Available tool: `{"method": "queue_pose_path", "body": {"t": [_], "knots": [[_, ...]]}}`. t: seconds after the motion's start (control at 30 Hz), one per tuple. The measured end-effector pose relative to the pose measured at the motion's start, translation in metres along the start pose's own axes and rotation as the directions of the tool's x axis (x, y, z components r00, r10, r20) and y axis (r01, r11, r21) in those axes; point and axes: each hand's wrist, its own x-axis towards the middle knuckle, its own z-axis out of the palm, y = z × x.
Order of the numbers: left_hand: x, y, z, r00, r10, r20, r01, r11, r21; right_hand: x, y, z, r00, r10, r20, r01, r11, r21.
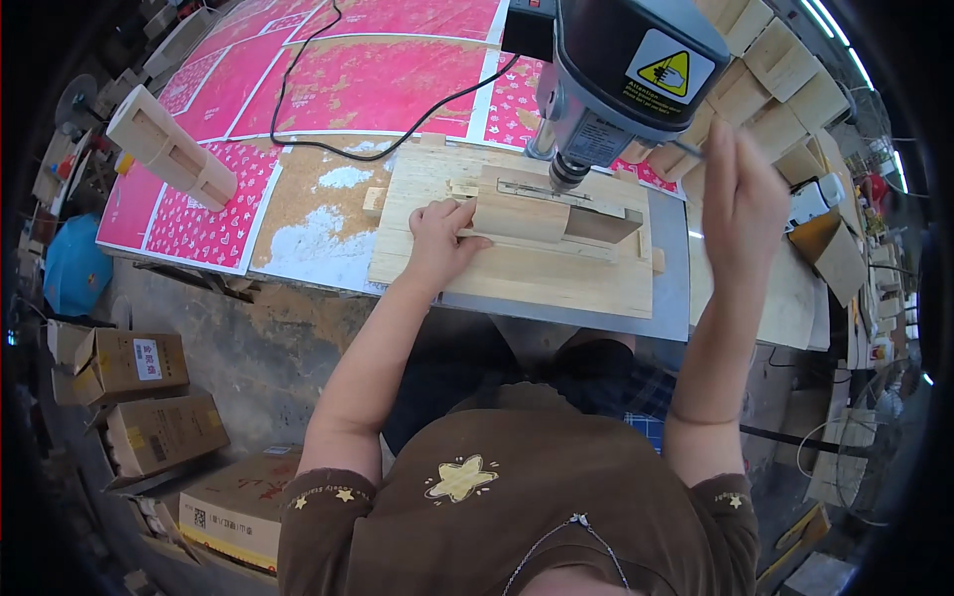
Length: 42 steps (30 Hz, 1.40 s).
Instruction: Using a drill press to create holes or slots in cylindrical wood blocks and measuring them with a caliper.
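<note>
A curved, light wooden piece (522,217) lies in a wooden jig (537,283) on the drill press's grey base. My left hand (442,238) grips its left end, thumb along the near side and fingers over the top. Just above the piece is the chuck (568,173) of the dark drill press (636,70); whether the bit touches wood is hidden. My right hand (745,199) is raised to the right of the machine, closed round the end of its thin metal feed lever (688,149). A dark grey slab (604,226) sits at the piece's right end.
Joined wooden pieces with slots (174,149) stand at the left on pink patterned sheeting (388,84). A black cable (275,109) crosses the sheeting. More wooden pieces (785,65) are piled at the far right. Cardboard boxes (164,432) sit on the floor at left.
</note>
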Motion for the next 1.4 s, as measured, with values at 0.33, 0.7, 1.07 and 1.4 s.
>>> {"method": "queue_pose_path", "body": {"t": [0.33, 0.7, 1.07, 1.4], "knots": [[0.000, 0.001, 0.000, 1.000, -0.001, -0.008, 0.001, 1.000, 0.018, -0.082, 0.009, 0.065, 0.999, 0.007, -0.050, 0.012, 0.931, 0.365], [0.001, 0.003, -0.002, 1.000, -0.007, 0.005, 0.006, 0.999, 0.042, -0.051, 0.015, 0.038, 0.973, -0.036, -0.230, 0.114, 0.934, 0.339], [0.007, 0.031, 0.028, 1.000, 0.004, 0.003, -0.005, 0.999, 0.041, 0.087, 0.031, 0.036, 0.996, 0.010, -0.086, 0.007, 0.981, 0.192], [0.008, 0.032, 0.028, 0.999, 0.010, -0.035, -0.010, 1.000, 0.008, -0.060, 0.003, 0.031, 0.994, 0.068, -0.089, -0.023, 0.903, 0.428]]}}
